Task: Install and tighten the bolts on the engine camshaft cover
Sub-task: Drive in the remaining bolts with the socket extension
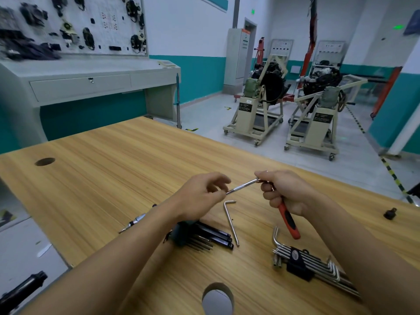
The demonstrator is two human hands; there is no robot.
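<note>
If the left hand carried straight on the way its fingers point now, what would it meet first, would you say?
Probably the right hand: the left hand points along the ratchet's metal shaft, which it already pinches, toward that hand, though depth is unclear.

Automotive training workshop: engine stands (254,110), wiring board (72,26).

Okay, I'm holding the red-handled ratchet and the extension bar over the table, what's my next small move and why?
Probably press the extension bar fully home into the ratchet head. Your right hand grips the ratchet near its head, your left hand pinches the bar's far end, and the bar's near end already meets the head. No socket or bit shows on the bar, so that would likely come after.
</note>
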